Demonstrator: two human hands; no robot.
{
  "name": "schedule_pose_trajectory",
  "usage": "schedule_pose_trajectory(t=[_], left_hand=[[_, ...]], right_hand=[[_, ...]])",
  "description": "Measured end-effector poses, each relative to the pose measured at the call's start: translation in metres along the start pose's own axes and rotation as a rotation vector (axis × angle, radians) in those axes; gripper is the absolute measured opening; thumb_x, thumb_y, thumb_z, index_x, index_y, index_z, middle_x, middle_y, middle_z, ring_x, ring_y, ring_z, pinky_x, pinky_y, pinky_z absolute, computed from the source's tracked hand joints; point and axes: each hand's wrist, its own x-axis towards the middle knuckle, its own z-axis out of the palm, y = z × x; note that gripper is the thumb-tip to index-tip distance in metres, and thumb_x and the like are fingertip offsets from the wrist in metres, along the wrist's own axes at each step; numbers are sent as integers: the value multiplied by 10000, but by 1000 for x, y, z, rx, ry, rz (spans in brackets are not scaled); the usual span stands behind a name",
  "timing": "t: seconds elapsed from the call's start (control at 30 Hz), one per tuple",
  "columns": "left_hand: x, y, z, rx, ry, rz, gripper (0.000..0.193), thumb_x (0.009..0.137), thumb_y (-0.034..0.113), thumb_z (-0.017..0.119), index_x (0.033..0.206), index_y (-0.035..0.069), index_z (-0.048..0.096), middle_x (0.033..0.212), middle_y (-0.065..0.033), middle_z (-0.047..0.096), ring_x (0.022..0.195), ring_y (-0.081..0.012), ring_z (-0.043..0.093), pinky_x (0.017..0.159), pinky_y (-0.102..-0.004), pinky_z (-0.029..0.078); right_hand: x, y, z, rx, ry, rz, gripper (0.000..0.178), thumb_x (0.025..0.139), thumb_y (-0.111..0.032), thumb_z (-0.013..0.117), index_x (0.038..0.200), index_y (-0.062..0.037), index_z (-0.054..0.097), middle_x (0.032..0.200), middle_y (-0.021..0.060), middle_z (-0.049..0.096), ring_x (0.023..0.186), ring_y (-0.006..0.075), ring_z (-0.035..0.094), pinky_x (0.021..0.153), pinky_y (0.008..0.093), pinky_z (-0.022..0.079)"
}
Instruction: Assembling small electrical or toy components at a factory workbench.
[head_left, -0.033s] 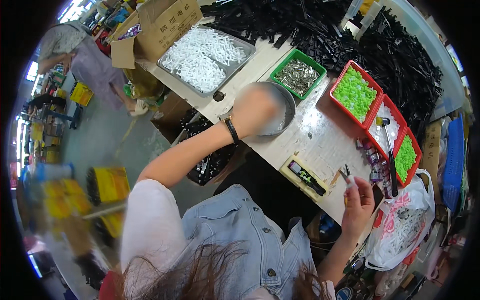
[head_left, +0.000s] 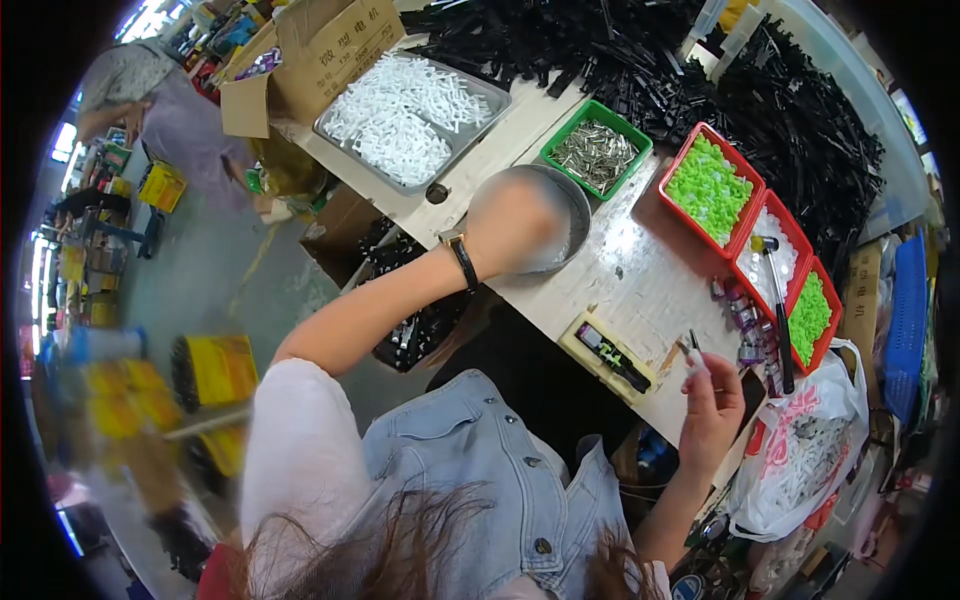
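Observation:
My left hand (head_left: 518,222) reaches into a round grey metal bowl (head_left: 578,215); it is blurred, so its fingers and anything in them cannot be made out. At the front right of the table, my right hand (head_left: 714,405) is closed around a small metal tool (head_left: 692,346) with a forked, pointed tip. Left of that tool lies a cream-coloured holder block (head_left: 578,345). A black and purple part with some green (head_left: 612,358) is set in the block. The bottom of the bowl is mostly hidden by my left hand.
Behind the bowl are a green tray of metal pins (head_left: 594,152) and a steel tray of white pieces (head_left: 400,120). Red bins (head_left: 735,255) hold green and white parts, with a black-handled hammer (head_left: 778,310) across them. Black strips (head_left: 600,40) pile up at the back.
My right hand and its tool have shifted very slightly to the left. My left hand stays in the bowl. A person at the far left has moved a little.

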Motion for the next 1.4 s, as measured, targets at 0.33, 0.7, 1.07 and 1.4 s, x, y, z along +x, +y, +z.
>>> schedule_pose_trajectory(t=[0.33, 0.7, 1.07, 1.4], left_hand=[[-7, 46, -51, -695, 238, -201, 99, 771, 138, 751, 852, 81, 742, 794, -28, 708, 750, -150, 590, 732, -291, 435], [-17, 102, -45, -1604, 245, -533, 152, 856, 27, 692, 1000, -20, 690, 949, -64, 698, 875, -97, 643, 815, -227, 512], [-24, 96, -48, -1531, 190, -540, 151, 850, 23, 696, 993, -25, 692, 939, -57, 699, 876, -96, 640, 814, -223, 502], [-28, 99, -19, -1732, -115, -594, 197, 903, 113, 651, 1061, -3, 663, 899, -51, 682, 814, -89, 620, 758, -227, 491]], right_hand=[[7, -4, 56, 83, -117, 90, 240, 849, 33, 624, 1088, 16, 610, 1013, 87, 651, 878, 130, 615, 727, 261, 503], [10, -42, 98, 126, -109, -150, 208, 861, 20, 648, 1064, 65, 632, 914, 103, 673, 784, 147, 651, 747, 292, 554], [8, -49, 105, -21, -92, -222, 206, 860, 35, 657, 1063, 59, 637, 946, 90, 672, 831, 129, 654, 766, 257, 540], [0, -43, 71, -312, -182, -126, 202, 829, 53, 676, 1028, 73, 654, 880, 72, 679, 793, 125, 659, 729, 229, 526]])
